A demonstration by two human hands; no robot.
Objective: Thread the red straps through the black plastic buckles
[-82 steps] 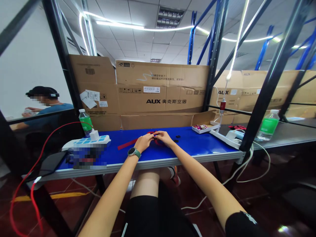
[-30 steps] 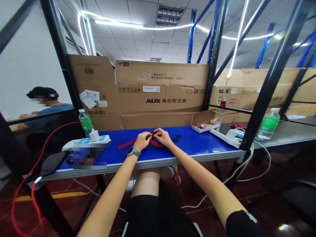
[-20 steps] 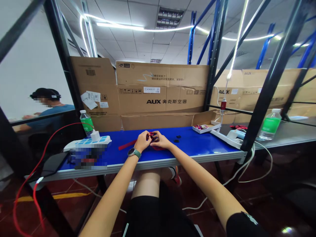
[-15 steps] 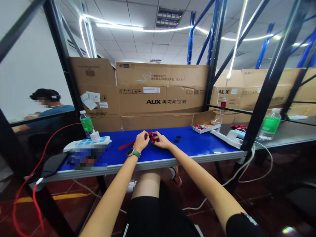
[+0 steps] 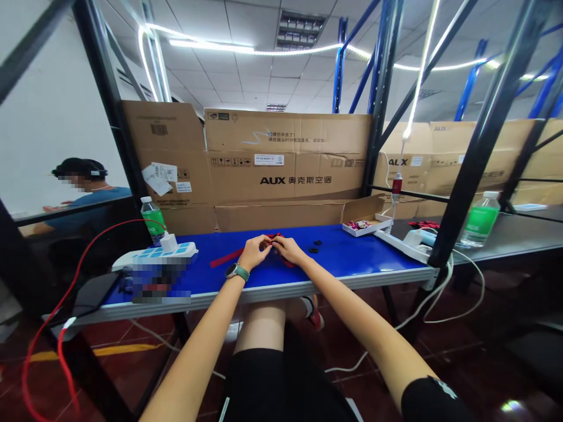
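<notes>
My left hand [image 5: 255, 252], with a watch [image 5: 237, 271] on its wrist, is closed with its fingertips pinched on a red strap. One flat end of the red strap [image 5: 225, 258] stretches left over the blue tabletop. Right beside it, my right hand [image 5: 288, 251] grips the same strap, fingers bent and nearly meeting those of the left. Bits of red show above and below the right hand; the part between the fingertips is mostly hidden. Two small black pieces [image 5: 314, 251], too small to name surely, lie on the table just right of my right hand.
A white power strip [image 5: 152, 255] and a green-labelled bottle [image 5: 152, 218] stand on the left. At the back right sits an open small box [image 5: 366, 226] with small items inside. Cardboard panels [image 5: 285, 176] wall the back; metal posts flank the table. Another person [image 5: 99, 196] sits far left.
My fingertips have come closer together over the strap, and the right hand has turned so that less red shows between the hands. The black pieces lie unmoved.
</notes>
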